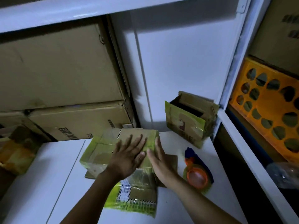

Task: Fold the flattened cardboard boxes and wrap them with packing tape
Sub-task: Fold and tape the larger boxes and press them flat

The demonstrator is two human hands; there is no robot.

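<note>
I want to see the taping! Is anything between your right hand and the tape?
Nothing visible. The right hand touches the box with straight fingers, and the tape dispenser lies uncovered on the white table just to its right.

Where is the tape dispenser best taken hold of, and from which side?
Probably at its blue body, from above with the right hand: the tape dispenser lies flat, roll end nearest, just right of that hand.
</note>
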